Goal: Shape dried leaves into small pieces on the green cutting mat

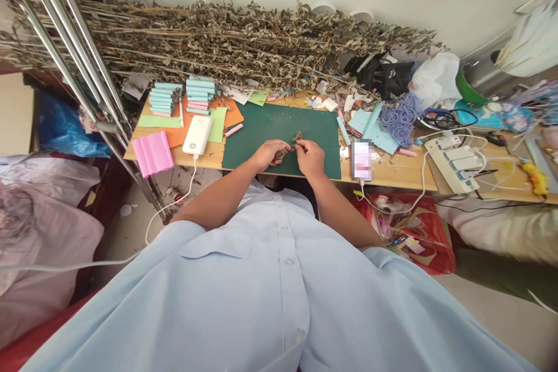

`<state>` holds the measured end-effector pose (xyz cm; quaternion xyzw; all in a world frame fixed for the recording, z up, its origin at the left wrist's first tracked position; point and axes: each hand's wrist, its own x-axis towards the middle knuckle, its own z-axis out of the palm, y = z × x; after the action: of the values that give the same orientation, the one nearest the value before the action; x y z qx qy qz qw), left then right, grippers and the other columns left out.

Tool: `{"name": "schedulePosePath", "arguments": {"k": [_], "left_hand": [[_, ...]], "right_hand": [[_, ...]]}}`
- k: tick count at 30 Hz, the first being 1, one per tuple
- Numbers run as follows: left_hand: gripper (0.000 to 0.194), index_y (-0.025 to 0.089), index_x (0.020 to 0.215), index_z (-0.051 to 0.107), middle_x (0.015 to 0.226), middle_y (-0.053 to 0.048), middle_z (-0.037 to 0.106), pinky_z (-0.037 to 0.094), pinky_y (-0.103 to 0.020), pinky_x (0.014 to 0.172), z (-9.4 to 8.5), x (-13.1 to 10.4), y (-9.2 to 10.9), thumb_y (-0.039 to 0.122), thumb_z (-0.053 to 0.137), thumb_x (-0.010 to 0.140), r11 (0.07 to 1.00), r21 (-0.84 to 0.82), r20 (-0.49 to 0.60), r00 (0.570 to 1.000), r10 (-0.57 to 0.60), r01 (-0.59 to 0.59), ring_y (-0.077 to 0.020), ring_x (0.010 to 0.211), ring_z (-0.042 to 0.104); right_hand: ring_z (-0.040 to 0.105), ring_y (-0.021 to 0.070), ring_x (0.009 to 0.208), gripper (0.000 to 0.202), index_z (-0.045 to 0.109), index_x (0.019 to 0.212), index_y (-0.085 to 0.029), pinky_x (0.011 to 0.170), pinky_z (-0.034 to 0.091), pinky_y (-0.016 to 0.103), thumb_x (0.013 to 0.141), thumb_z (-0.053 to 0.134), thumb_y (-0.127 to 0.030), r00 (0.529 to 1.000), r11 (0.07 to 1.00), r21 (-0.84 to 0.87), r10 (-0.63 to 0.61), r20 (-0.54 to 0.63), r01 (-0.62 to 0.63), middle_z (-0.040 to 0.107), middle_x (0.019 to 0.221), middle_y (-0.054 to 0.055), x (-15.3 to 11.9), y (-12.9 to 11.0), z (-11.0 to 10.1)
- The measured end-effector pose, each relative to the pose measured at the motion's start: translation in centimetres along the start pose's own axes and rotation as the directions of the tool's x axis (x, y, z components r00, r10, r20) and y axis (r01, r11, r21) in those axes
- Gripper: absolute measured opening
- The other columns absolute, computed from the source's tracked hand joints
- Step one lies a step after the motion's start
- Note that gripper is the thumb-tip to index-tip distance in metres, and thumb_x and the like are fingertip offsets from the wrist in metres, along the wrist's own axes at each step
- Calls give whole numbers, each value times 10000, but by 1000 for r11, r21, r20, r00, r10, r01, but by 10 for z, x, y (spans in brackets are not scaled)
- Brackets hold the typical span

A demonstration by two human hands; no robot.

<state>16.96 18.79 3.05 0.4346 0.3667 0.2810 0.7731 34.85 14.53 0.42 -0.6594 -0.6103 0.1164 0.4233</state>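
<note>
Above the front part of a green cutting mat (283, 122), both hands work close together on dried leaves. My left hand (267, 155) is closed around a small clump of dried leaves (281, 154), which pokes out between the fingers. With thumb and fingertips my right hand (312, 157) pinches a dried sprig (298, 136), its curled tip rising above the fingers. A narrow gap separates the two hands. Part of the clump is hidden by the left fingers.
Long dried stalks (244, 40) lie heaped along the wall. Paper rolls (200, 93) and a white power bank (197, 135) sit left of the mat. A phone (361, 160), purple yarn (400, 118) and a power strip (453, 161) lie right. Metal crutches (78, 29) lean at left.
</note>
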Motion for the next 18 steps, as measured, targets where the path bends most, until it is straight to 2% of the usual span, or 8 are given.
{"name": "schedulePosePath", "arguments": {"k": [5,10,15,18], "left_hand": [[121,169,979,610,632,19,531,178,-164,400,2,1,3,252,595,892,999,-22,-41,998,-42,41,-71,416,456],[155,177,984,580,654,23,548,199,-145,406,4,1,4,332,589,979,999,23,-75,996,-46,48,-54,415,456],[207,173,972,578,656,28,538,193,-149,397,2,2,1,377,583,1008,999,30,-56,998,-22,24,-50,413,452],[242,175,964,574,642,33,529,195,-151,394,2,3,0,412,584,1013,999,35,-65,998,-16,18,-51,404,450]], "right_hand": [[739,246,1058,258,793,1008,-224,1001,569,408,936,546,-235,999,999,24,-34,4,34,801,1095,88,-2,-4,-5],[749,247,999,228,790,990,-231,958,574,393,951,576,-298,1000,1000,5,-2,21,2,809,1043,80,-4,-14,-4],[734,239,859,185,785,920,-234,874,582,385,925,621,-318,1000,1000,-19,15,15,-14,797,926,65,-4,-11,-2],[723,238,829,205,789,1011,-223,859,593,404,896,664,-337,1000,1000,6,21,-9,-21,789,1004,89,-4,-11,-3]]}}
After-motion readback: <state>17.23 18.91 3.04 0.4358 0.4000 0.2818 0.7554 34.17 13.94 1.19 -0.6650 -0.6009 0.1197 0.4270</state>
